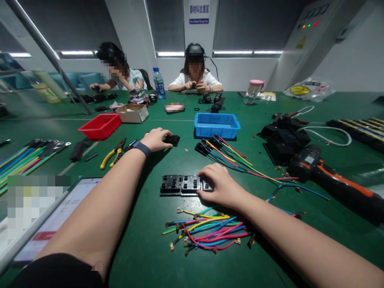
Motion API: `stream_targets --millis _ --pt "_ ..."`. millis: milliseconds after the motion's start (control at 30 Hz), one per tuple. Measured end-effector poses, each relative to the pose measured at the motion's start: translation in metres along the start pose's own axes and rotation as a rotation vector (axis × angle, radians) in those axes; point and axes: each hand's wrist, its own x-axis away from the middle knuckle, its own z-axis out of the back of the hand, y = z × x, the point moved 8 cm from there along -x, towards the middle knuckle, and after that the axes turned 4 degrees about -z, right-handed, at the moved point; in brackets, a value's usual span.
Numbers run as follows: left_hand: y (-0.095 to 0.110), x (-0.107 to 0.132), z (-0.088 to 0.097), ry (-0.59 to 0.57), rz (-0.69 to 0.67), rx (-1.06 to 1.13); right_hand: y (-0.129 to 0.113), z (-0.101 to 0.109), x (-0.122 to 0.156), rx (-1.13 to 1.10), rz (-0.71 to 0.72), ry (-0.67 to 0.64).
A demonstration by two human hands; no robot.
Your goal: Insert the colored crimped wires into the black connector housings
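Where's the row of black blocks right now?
Head view, near the middle: the black row sits just beyond the loose coloured wires, its right end under the right hand.

Between left hand (157, 140) and right hand (219, 184): a lane of green tabletop (144, 224) gives passage.
Lane's right side: multicoloured wires with brass-coloured ends (210, 232), then joined black plastic blocks (171, 184), obstruct.
Far side: blue plastic tray (217, 132) blocks.
Outer right: black-and-orange power tool (339, 181) obstructs.
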Motion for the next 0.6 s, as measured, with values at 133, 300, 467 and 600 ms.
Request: stream_targets --millis 133,300,467,600 --pt "0.006 0.007 0.007 -0.041 -0.094 0.058 0.001 0.0 -0.001 -0.008 -0.006 -0.007" --pt "0.019 0.012 -0.004 -0.084 -0.139 0.121 0.002 -0.002 -0.002 -0.013 -0.004 -0.02" --pt "0.048 0.036 -0.009 -0.264 -0.275 0.226 0.003 -0.003 -0.002 -0.013 -0.007 -0.025" --pt "0.028 0.044 0.01 -0.117 -0.133 0.184 0.004 -0.003 -0.002 -0.019 -0.013 -0.022"
